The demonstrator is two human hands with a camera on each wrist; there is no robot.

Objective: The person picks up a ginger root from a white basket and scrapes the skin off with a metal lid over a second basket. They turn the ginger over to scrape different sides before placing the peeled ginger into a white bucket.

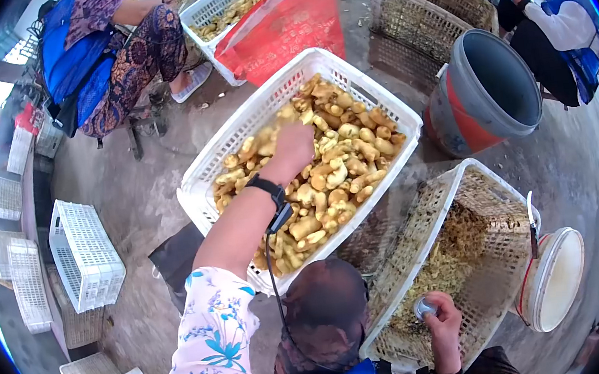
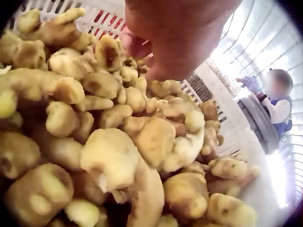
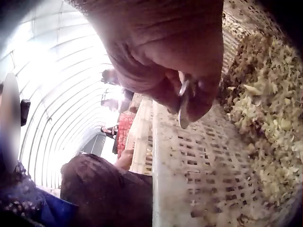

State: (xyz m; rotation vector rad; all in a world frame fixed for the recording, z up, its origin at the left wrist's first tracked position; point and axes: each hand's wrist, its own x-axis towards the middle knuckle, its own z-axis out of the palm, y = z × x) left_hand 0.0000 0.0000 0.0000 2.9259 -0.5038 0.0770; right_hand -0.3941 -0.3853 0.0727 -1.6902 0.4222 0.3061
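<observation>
My left hand (image 1: 295,146) reaches down over a heap of ginger (image 1: 346,175) in a white plastic crate (image 1: 198,157). In the left wrist view its fingers (image 2: 137,46) are partly hidden behind the palm, right at the ginger pieces (image 2: 110,158). No piece shows inside that hand. The right hand (image 1: 445,321) pinches a small round, thin-edged silvery metal piece (image 1: 423,309) between thumb and fingers. It is held over a soiled crate (image 1: 490,196) containing light shavings (image 1: 436,267). From the right wrist, the metal piece (image 3: 184,101) appears edge-on.
A grey bucket (image 1: 496,82) with a red band stands right of the ginger crate. Beyond lie a red bag (image 1: 290,31) and another ginger crate (image 1: 195,23). A white lidded bucket (image 1: 557,280) stands right of the shavings crate. Seated people (image 1: 575,26) work nearby.
</observation>
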